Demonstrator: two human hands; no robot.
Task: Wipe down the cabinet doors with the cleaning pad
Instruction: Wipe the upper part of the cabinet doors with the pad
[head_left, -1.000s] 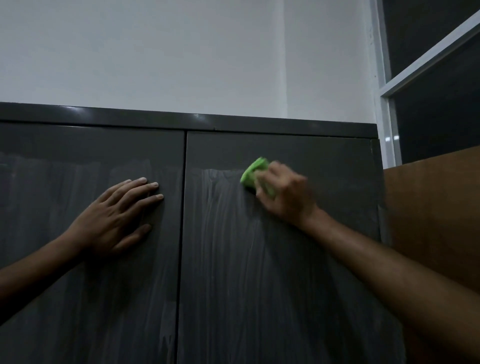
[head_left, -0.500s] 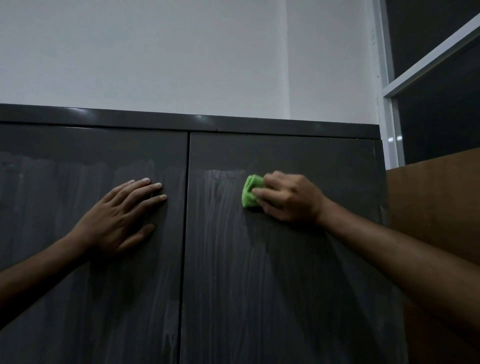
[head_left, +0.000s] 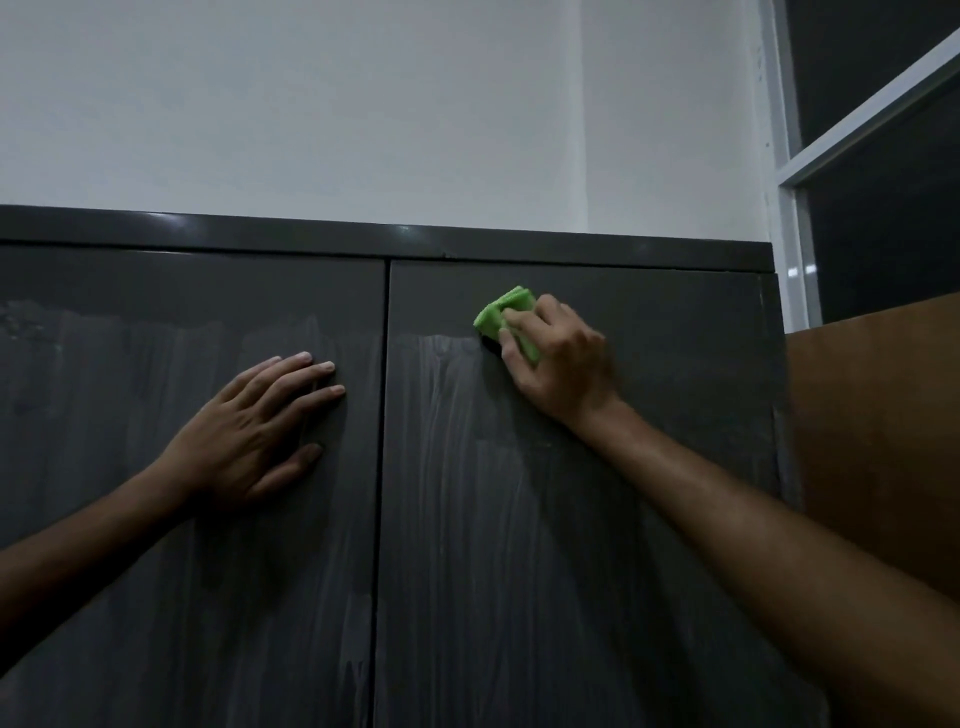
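Right hand (head_left: 558, 364) high on the right cabinet door (head_left: 571, 519), near its top edge and closer to the centre seam than to the outer edge; fingers curled round a folded green cleaning pad (head_left: 501, 314), pinching it against the panel. Pad sticking out up and to the left of the knuckles, the lower part hidden under the fingers. Just below and left of the pad, pale vertical streaks running down the door toward its bottom edge; a band along the top edge plain dark grey, unstreaked.

Left hand (head_left: 260, 431) flat on the left cabinet door (head_left: 156, 571), fingers straight and slightly spread, tips pointing up and right toward the centre seam, holding nothing. Thumb lying low, apart from the fingers. Same pale streaking on this door, starting a little below its top edge, with a blotchy patch near the upper left corner.

Both forearms reaching up from the lower corners of the view, the right one covering much of the right door's lower outer part. Dark glossy top rail (head_left: 363, 236) across the cabinet above both doors. White wall (head_left: 363, 104) above it. Brown wooden panel (head_left: 878, 415) just beside the cabinet's right edge, and a white-framed dark window (head_left: 883, 208) above that.
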